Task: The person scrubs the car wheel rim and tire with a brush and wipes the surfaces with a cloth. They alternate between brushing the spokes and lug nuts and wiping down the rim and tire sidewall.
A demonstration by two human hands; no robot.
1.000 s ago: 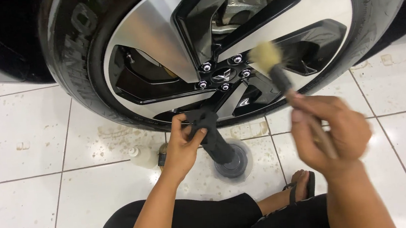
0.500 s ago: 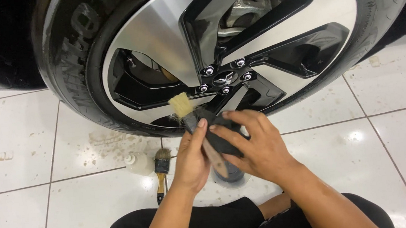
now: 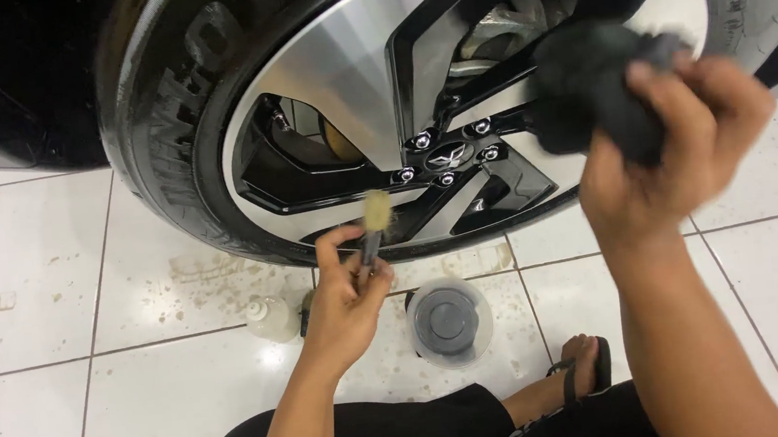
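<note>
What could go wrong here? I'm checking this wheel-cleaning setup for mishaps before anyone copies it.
The small round container stands on the tile floor just in front of the person's sandalled foot; a shift of the leg could knock it over. The left hand grips the brush low and loosely, so it may slip. The dark cloth in the right hand could snag on the wheel spokes.

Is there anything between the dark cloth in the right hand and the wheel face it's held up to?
Nothing visible does. The right hand holds the dark cloth up in front of the wheel spokes, with no object between them. The left hand and its brush are lower, by the rim's bottom edge.
</note>
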